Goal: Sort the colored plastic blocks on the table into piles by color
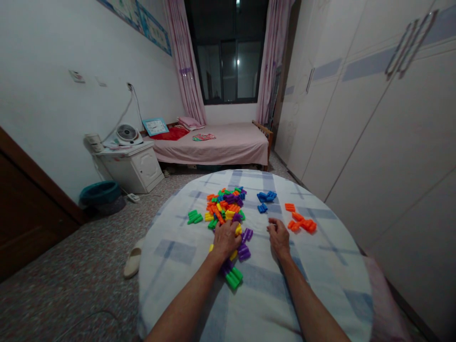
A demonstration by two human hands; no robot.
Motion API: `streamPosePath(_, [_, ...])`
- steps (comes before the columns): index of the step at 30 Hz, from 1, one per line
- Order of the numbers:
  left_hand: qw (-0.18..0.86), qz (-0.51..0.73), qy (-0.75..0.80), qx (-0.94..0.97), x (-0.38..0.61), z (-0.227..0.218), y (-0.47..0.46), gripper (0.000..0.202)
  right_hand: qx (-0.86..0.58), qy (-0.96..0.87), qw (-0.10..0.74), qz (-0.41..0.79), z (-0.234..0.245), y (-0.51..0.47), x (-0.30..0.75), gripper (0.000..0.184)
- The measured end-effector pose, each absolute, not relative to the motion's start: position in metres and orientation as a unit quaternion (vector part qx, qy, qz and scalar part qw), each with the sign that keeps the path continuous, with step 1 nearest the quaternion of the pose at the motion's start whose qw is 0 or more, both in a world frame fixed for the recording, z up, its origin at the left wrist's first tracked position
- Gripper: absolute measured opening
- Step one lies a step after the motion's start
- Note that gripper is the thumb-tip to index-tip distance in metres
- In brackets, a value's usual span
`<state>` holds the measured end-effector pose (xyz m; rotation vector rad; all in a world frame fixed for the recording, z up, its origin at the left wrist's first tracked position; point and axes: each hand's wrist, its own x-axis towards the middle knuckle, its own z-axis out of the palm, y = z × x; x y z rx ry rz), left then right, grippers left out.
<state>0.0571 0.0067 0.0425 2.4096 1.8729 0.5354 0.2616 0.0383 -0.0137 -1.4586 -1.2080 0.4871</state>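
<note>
Nearest, a green block [233, 279] is laid on the tablecloth [260, 308], slanted from far left to near right, on the near side of the left hand [227, 240]. A yellow block [238, 230] is seen at that hand's fingers; whether it is gripped cannot be told. The right hand [280, 237] is held narrow, fingers curled, its contents hidden; orange blocks [302, 223] are set to its right. Beyond the left hand a mixed pile [231, 199] is heaped, with blue blocks [267, 196] placed to its right

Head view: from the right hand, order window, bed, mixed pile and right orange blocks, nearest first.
1. Orange blocks, right of the right hand.
2. Mixed pile, on its left.
3. Bed, beyond the table.
4. Window, behind the bed.
</note>
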Motion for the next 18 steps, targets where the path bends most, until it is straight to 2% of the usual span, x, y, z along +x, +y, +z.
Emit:
streamPosePath(5, [0.016,0.210,0.587,0.782,0.056,0.040,0.009,0.026,-0.620,-0.515,0.554,0.207,-0.011,0.037,0.261,0.037])
streamPosePath(11, [0.022,0.305,0.569,0.763,0.047,0.046,0.008,0.032,-0.627,-0.520,0.545,0.202,-0.008,0.035,0.261,0.038])
streamPosePath(18, [0.020,0.440,0.599,0.669,-0.014,0.047,0.002,0.031,-0.633,-0.522,0.532,0.208,-0.005,0.031,0.260,0.038])
